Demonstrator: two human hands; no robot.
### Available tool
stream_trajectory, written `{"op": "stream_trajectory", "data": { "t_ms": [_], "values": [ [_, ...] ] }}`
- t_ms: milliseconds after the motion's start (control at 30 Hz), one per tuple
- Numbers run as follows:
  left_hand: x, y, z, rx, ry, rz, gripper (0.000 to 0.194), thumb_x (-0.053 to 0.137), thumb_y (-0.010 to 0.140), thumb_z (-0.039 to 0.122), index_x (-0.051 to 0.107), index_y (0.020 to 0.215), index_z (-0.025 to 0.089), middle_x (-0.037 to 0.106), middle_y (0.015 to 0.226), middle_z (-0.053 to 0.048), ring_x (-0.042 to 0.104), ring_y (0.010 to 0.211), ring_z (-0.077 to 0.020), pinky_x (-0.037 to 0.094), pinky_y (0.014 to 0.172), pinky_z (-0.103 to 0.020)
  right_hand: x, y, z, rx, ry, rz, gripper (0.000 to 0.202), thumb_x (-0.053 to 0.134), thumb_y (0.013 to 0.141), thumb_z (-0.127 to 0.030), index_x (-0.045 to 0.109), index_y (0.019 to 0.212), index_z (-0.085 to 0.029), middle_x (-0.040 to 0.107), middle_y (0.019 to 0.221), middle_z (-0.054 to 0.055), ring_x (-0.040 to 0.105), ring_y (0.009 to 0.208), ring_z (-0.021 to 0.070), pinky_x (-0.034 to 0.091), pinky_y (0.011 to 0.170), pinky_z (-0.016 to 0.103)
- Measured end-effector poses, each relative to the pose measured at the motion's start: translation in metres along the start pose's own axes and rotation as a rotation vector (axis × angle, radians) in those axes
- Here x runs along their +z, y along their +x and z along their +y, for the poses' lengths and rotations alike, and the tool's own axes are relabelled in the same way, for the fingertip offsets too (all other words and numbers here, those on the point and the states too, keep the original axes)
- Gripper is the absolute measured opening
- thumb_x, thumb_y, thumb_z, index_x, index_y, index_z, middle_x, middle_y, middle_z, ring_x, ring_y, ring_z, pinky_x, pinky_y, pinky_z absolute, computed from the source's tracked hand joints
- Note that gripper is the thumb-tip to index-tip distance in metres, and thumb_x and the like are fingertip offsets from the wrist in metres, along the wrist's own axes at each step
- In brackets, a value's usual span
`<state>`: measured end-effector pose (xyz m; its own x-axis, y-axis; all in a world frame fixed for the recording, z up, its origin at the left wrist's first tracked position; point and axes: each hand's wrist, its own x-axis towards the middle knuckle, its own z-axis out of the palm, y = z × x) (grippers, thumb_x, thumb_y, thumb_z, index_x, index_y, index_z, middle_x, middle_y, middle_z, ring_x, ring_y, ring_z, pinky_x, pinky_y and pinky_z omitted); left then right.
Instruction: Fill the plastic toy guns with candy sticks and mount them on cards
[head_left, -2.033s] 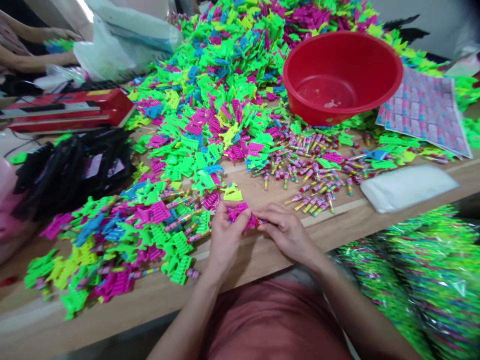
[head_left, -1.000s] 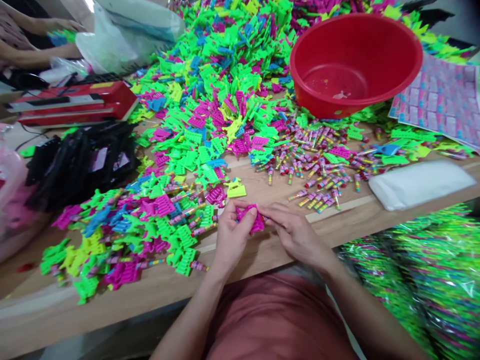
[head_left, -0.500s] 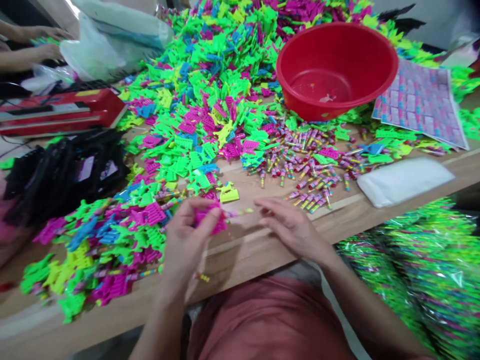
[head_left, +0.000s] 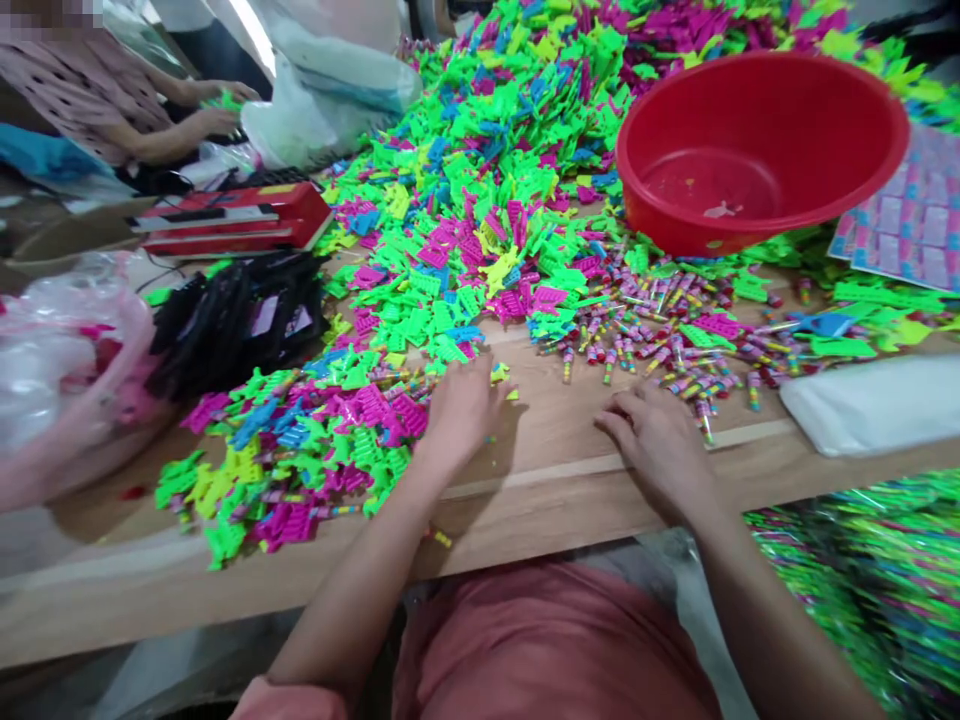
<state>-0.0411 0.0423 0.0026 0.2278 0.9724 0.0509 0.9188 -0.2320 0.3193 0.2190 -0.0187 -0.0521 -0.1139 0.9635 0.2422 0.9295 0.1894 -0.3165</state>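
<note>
My left hand [head_left: 463, 408] reaches forward over the table, fingers stretched out and thumb apart, beside a yellow plastic toy piece [head_left: 501, 373]. Part of that piece is hidden behind the hand; I see nothing held. To the right, my right hand [head_left: 660, 440] rests low with bent, parted fingers, at the near edge of a pile of small tubes filled with coloured beads [head_left: 652, 345]. It covers some of these tubes. Left of my left hand lies a heap of magenta, green, yellow and blue toy pieces mixed with tubes [head_left: 300, 450].
A large heap of plastic pieces [head_left: 480, 160] spreads across the back. Around it are a red basin [head_left: 765, 150], printed sheets [head_left: 900, 215], a white plastic packet [head_left: 877, 405], black packets [head_left: 240, 315] and a red machine [head_left: 240, 220]. Another person [head_left: 127, 100] works at the far left.
The magenta toy piece with a tube has left my left hand, which has moved forward to the yellow piece. My right hand has shifted onto the tubes. The view has turned left.
</note>
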Motion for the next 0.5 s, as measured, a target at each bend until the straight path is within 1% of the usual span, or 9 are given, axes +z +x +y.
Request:
{"op": "stream_trajectory", "data": {
  "t_ms": [67, 133, 200, 267, 333, 400, 433, 500],
  "values": [
    [0.012, 0.006, 0.007, -0.074, 0.070, -0.069, 0.048, 0.063, 0.094, 0.049, 0.062, 0.130, 0.017, 0.074, 0.093, -0.019, 0.070, 0.095, -0.0375, 0.047, 0.080, -0.040, 0.003, 0.000, 0.002, -0.009, 0.005, 0.014, 0.023, 0.065, 0.097, -0.039, 0.070, 0.085, -0.020, 0.066, 0.090, 0.010, 0.059, 0.087, 0.0285, 0.042, 0.076, 0.039],
    [0.017, 0.008, 0.010, -0.097, 0.113, -0.109, 0.050, 0.069, 0.089, 0.055, 0.063, 0.123, 0.019, 0.073, 0.092, -0.018, 0.070, 0.095, -0.0381, 0.046, 0.076, -0.038, 0.005, -0.001, 0.004, -0.001, 0.044, 0.023, 0.018, 0.065, 0.096, -0.035, 0.068, 0.087, -0.020, 0.068, 0.091, 0.011, 0.059, 0.087, 0.0285, 0.041, 0.077, 0.039],
    [0.018, 0.006, 0.010, -0.084, 0.100, -0.102, 0.044, 0.076, 0.084, 0.052, 0.065, 0.113, 0.021, 0.073, 0.093, -0.017, 0.069, 0.099, -0.0380, 0.046, 0.077, -0.036, 0.005, -0.001, 0.003, 0.023, 0.124, 0.035, 0.013, 0.063, 0.097, -0.031, 0.069, 0.098, -0.019, 0.070, 0.092, 0.010, 0.061, 0.088, 0.0284, 0.042, 0.079, 0.040],
    [0.016, 0.001, 0.008, -0.077, 0.018, -0.056, 0.036, 0.077, 0.082, 0.043, 0.065, 0.110, 0.022, 0.071, 0.090, -0.014, 0.069, 0.095, -0.0360, 0.045, 0.075, -0.035, 0.004, -0.001, -0.003, 0.030, 0.230, 0.056, 0.019, 0.061, 0.097, -0.028, 0.068, 0.112, -0.018, 0.072, 0.095, 0.009, 0.063, 0.091, 0.0283, 0.043, 0.083, 0.042],
    [0.014, -0.006, 0.005, -0.095, -0.150, 0.006, 0.036, 0.074, 0.082, 0.032, 0.063, 0.115, 0.023, 0.067, 0.080, -0.007, 0.067, 0.081, -0.0310, 0.044, 0.072, -0.034, 0.002, -0.001, -0.012, -0.001, 0.357, 0.072, 0.026, 0.059, 0.099, -0.027, 0.067, 0.122, -0.018, 0.072, 0.101, 0.010, 0.065, 0.095, 0.0273, 0.045, 0.087, 0.043],
    [0.015, -0.013, 0.004, -0.140, -0.402, 0.081, 0.041, 0.072, 0.081, 0.027, 0.062, 0.121, 0.024, 0.063, 0.074, -0.002, 0.062, 0.068, -0.0243, 0.043, 0.068, -0.031, 0.001, -0.001, -0.023, -0.040, 0.493, 0.070, 0.027, 0.056, 0.101, -0.027, 0.067, 0.125, -0.019, 0.070, 0.106, 0.010, 0.064, 0.097, 0.0254, 0.048, 0.088, 0.041],
    [0.015, -0.017, 0.004, -0.166, -0.555, 0.118, 0.046, 0.073, 0.079, 0.025, 0.061, 0.123, 0.025, 0.064, 0.076, -0.001, 0.061, 0.065, -0.0214, 0.043, 0.066, -0.030, 0.000, -0.001, -0.029, -0.049, 0.556, 0.063, 0.027, 0.055, 0.102, -0.027, 0.068, 0.125, -0.020, 0.068, 0.107, 0.010, 0.064, 0.098, 0.0245, 0.049, 0.088, 0.040],
    [0.018, -0.023, 0.009, -0.217, -0.872, 0.167, 0.059, 0.077, 0.073, 0.022, 0.059, 0.129, 0.025, 0.068, 0.093, -0.002, 0.062, 0.069, -0.0174, 0.046, 0.066, -0.027, 0.000, -0.001, -0.039, -0.044, 0.655, 0.046, 0.023, 0.055, 0.103, -0.028, 0.069, 0.121, -0.022, 0.067, 0.106, 0.009, 0.063, 0.100, 0.0234, 0.050, 0.087, 0.038]
  ]
}}
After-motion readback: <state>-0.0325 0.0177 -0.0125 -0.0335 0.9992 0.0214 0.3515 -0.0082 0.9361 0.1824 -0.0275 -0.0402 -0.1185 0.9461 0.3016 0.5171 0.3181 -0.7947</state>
